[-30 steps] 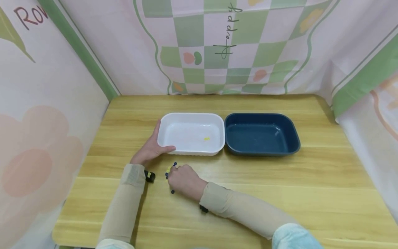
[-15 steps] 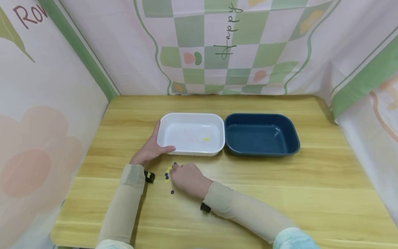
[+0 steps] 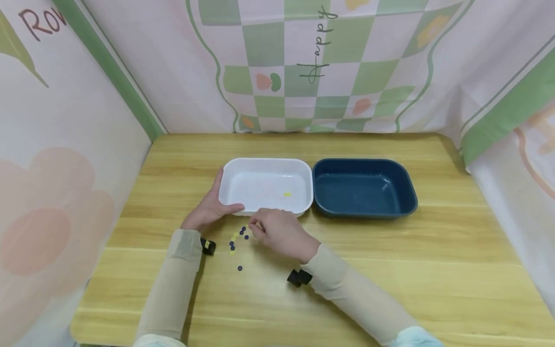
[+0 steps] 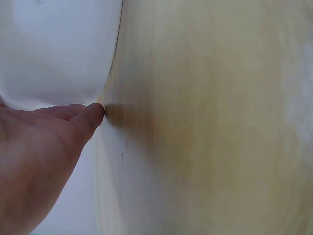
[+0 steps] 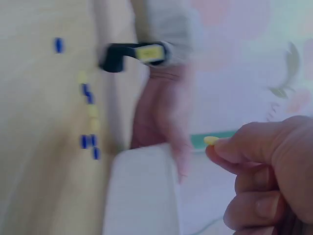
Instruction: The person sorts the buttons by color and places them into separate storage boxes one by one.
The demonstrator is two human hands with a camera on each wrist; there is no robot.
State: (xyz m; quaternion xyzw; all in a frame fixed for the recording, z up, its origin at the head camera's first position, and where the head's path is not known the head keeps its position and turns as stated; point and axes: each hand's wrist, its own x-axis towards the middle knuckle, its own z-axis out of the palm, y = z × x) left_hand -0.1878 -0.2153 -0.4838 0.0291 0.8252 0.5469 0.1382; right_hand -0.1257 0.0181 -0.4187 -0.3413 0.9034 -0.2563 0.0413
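My right hand (image 3: 284, 233) is raised just in front of the white tub (image 3: 230, 166). Between its thumb and forefinger it pinches a small yellow button (image 5: 211, 140), clearest in the right wrist view. The left hand (image 3: 210, 207) rests against the tub's near left corner, thumb along the front and straight fingers on the left wall. Inside the tub lies something small and yellow (image 3: 287, 194). A loose line of several blue and yellow buttons (image 3: 232, 243) lies on the table between the hands, with one blue button (image 3: 240, 268) apart nearer the body.
A dark blue tub (image 3: 364, 212) stands against the white tub's right side. Both sit on a wooden table (image 3: 433, 270). Patterned cloth (image 3: 299, 111) hangs along the back and sides.
My right hand has lifted from the row of buttons with a yellow one and moved right and forward toward the white tub. The left hand has stayed in place.
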